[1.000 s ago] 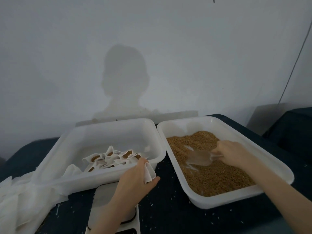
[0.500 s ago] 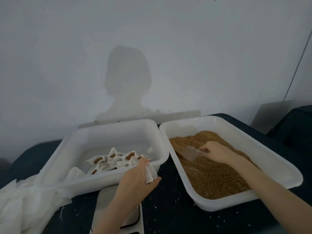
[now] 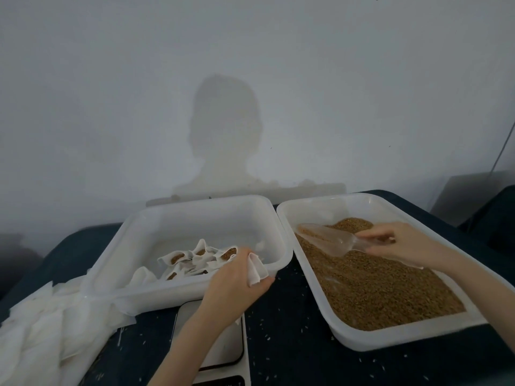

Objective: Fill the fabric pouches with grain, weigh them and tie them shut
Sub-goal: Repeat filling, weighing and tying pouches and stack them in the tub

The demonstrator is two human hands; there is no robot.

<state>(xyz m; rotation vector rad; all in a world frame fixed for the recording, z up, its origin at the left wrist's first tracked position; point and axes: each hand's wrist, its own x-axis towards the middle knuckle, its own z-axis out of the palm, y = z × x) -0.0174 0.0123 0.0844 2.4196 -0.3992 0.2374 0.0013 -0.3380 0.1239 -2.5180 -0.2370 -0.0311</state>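
Nearest, over the flat white scale [image 3: 223,344] on the dark bench [image 3: 289,330], her left hand [image 3: 237,282] keeps pinching an empty white fabric pouch [image 3: 256,268]. Farther right, her right hand [image 3: 401,243], fingers curled round its handle, has lifted the clear plastic scoop [image 3: 328,239], now loaded, off the brown grain [image 3: 376,291] in the white tray [image 3: 362,341]; pouring comes next, I'd guess.

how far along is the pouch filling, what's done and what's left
Done: several pouches holding grain sit in the left tray, tops apparently still open. In hand: the left hand holds an empty pouch above the scale, while the right hand lifts a loaded clear scoop over the grain tray. Left: fill, weigh, tie, plus the heap of empty pouches.
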